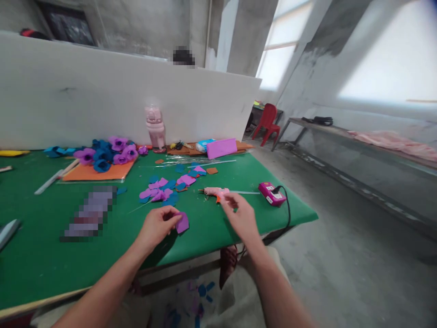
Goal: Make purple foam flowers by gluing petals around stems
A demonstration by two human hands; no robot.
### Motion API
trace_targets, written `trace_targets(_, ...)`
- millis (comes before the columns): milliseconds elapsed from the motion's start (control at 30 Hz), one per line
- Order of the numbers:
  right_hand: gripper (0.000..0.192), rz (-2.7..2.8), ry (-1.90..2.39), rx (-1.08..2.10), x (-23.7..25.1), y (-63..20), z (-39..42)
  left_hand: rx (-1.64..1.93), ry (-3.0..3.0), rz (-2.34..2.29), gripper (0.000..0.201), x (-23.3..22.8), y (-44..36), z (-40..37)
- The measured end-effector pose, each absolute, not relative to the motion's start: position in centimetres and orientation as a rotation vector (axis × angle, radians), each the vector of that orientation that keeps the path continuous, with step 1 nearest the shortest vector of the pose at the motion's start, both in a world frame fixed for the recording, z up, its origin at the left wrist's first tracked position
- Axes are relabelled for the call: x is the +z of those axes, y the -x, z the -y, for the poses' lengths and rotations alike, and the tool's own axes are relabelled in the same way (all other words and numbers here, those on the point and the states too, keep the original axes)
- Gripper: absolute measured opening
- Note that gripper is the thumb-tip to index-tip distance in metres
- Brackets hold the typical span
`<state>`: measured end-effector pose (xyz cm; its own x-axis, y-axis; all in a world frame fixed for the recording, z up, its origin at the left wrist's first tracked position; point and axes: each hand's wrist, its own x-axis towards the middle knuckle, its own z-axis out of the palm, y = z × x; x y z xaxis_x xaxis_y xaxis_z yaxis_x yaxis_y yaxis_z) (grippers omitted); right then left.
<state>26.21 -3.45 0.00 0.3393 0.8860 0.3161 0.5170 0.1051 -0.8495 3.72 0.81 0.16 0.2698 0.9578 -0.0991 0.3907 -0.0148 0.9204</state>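
A purple petal [182,222] is pinched in the fingers of the left hand [157,226], held just above the green table [41,255] near its front edge. The right hand [240,214] is a little to the right of the petal, fingers loosely spread and holding nothing; its fingertips are at the handle of the pink glue gun [216,192], though whether they touch it is hard to tell. The gun lies on its side, nozzle pointing left, just beyond the right hand. Right of it sits a small pink box [271,193] with a black cord [287,205] running off the table edge. Beyond the petal lies a loose heap of purple and blue cut pieces [164,190]. Further back on the left, finished purple and blue flowers [105,154] rest on an orange sheet [99,173]. A pink bottle [155,127] stands at the back against a white board [85,100], with a purple pad [221,148] to its right. A red chair [266,120] stands on the floor well beyond the table.
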Motion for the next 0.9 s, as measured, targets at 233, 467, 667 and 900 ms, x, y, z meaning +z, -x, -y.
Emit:
trace_targets(233, 0.013, 1.670, 2.083, 0.583, -0.6, -30.6, -0.3, 0.712, -1.676, -1.347, 0.019, -0.8, -2.5, -0.7)
trace_targets(467, 0.018, 1.566, 1.955, 0.924, 0.9, -29.7, -0.5, 0.685, -1.600, -1.348, 0.022, -0.5, -1.0, -1.2)
trace_targets(667, 0.026, 0.892, 1.222, 1.632, 1.6, -26.7, 3.9, 0.686, -1.662, -1.379, 0.019, -0.7, -0.2, -1.7)
trace_targets(900, 0.038, 1.030, 1.182, 1.759, 2.7, -23.4, 6.5, 0.599, -1.960, -1.538, 0.014, -0.5, -0.1, -1.7)
